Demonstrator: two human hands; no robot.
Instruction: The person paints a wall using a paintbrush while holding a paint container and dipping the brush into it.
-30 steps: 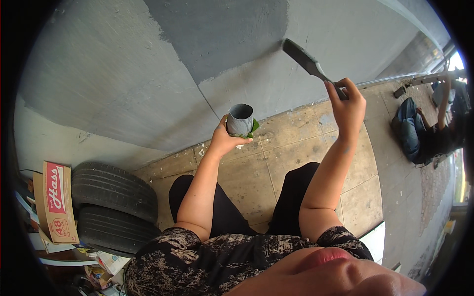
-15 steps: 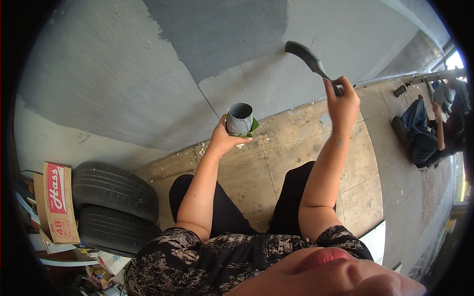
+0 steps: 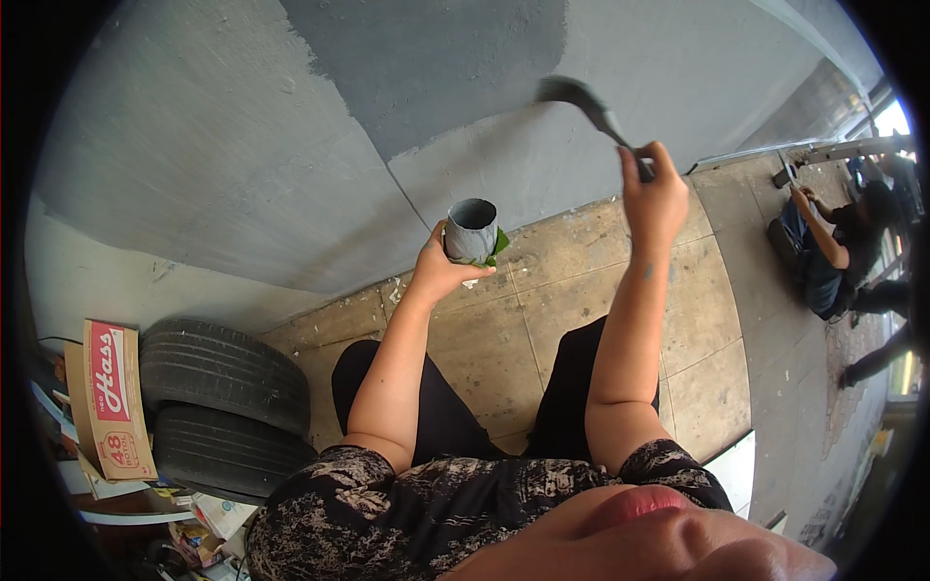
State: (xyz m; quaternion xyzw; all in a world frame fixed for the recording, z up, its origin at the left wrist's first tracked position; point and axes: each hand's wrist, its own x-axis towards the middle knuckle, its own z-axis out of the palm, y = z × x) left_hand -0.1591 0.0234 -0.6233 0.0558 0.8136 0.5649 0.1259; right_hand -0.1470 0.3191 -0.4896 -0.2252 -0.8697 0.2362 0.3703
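Cardboard box (image 3: 111, 397): brown and red, flat-sided, just beside the tyres.
Tyres (image 3: 225, 376): two, rounded, grooved black rubber.
Left hand (image 3: 438, 271): fingers wrapped around the cup.
Cup (image 3: 470, 238): grey, cylindrical, open-topped, green leaf (image 3: 501, 242) against its side.
Wall (image 3: 523, 160): pale grey, with a ragged-edged darker patch.
Brush (image 3: 586, 102): dark, curved, blurred; wall contact unclear.
Right hand (image 3: 656, 198): fingers gripping the brush's handle.

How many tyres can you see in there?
2. The upper tyre is on the person's left, just right of the cardboard box; the lower tyre shows directly below it in the picture. Any others behind these would be hidden.
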